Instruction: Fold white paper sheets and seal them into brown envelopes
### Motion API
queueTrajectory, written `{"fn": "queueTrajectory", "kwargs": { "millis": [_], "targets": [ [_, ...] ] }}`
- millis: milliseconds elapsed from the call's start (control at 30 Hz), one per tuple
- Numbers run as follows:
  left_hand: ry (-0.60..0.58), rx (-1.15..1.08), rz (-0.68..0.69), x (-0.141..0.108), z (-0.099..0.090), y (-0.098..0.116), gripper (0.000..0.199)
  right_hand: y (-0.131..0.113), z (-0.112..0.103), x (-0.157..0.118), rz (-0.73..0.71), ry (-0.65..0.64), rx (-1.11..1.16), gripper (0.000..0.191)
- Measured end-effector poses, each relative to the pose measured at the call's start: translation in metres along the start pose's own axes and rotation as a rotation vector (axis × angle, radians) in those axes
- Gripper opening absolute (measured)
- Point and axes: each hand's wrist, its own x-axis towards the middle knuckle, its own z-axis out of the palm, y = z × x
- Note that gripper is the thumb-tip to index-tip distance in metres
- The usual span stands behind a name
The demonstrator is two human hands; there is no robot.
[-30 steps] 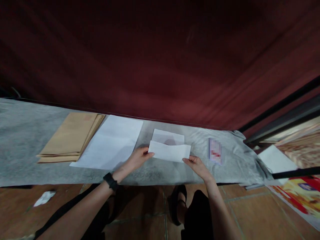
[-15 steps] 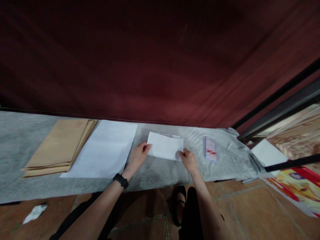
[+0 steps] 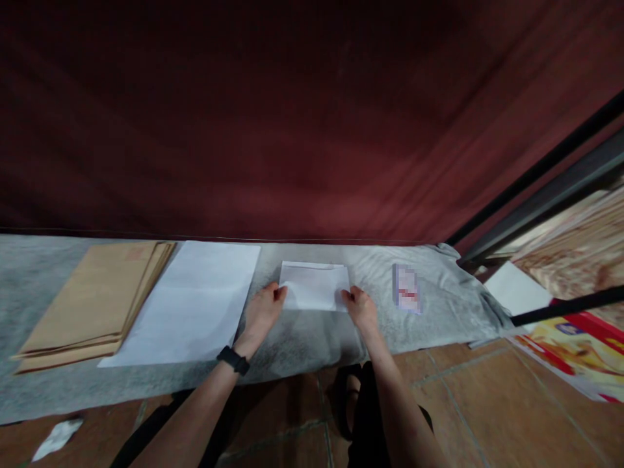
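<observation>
A folded sheet of white paper (image 3: 314, 289) lies between my hands on the grey cloth (image 3: 302, 338). My left hand (image 3: 264, 309) pinches its left edge, thumb and fingers closed. At the right edge my right hand (image 3: 361, 307) grips the paper the same way. One layer of the sheet shows slightly past the other along the far side. To the left is a stack of larger white sheets (image 3: 195, 305), and beyond it several brown envelopes (image 3: 92, 292) are piled. A small blurred-out item (image 3: 407, 289) with a red mark rests to the right of my right hand.
A dark red curtain (image 3: 292, 162) hangs along the cloth's far edge. On the right are black metal bars (image 3: 570, 305), a white sheet (image 3: 517, 286) and a red-and-yellow package (image 3: 580, 351). A crumpled white tissue (image 3: 57, 439) lies on the tiled floor (image 3: 468, 403).
The folded paper's near and far edges now line up more evenly, and it lies flatter. Both hands keep their grip at its sides. The view has shifted slightly.
</observation>
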Motion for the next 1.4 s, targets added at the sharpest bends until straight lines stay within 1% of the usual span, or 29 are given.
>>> {"fn": "queueTrajectory", "kwargs": {
  "millis": [200,433,633,800,1067,1233,1333,1400],
  "targets": [
    [0.028,0.074,-0.013,0.003,0.005,0.005,0.035,-0.008,-0.003,-0.001,0.034,-0.017,-0.076,0.03],
    [-0.008,0.117,-0.022,-0.002,0.004,-0.001,0.032,-0.01,-0.007,-0.006,0.015,-0.059,-0.09,0.03],
    [-0.005,0.112,-0.02,-0.005,0.004,0.004,0.033,-0.004,-0.006,-0.016,0.002,-0.028,-0.069,0.029],
    [0.011,0.104,-0.058,-0.006,0.006,0.009,0.033,-0.001,-0.002,-0.021,0.017,0.009,-0.089,0.029],
    [0.02,0.129,-0.096,-0.006,0.005,0.014,0.034,-0.009,0.004,-0.024,0.041,0.087,-0.18,0.029],
    [0.062,0.193,-0.078,-0.007,0.009,0.015,0.035,-0.013,0.005,-0.024,0.06,0.095,-0.197,0.03],
    [0.061,0.202,-0.067,-0.006,0.011,0.013,0.035,-0.015,0.006,-0.025,0.065,0.102,-0.193,0.03],
    [0.054,0.199,-0.063,-0.005,0.011,0.011,0.035,-0.017,0.005,-0.026,0.058,0.135,-0.192,0.029]
  ]
}}
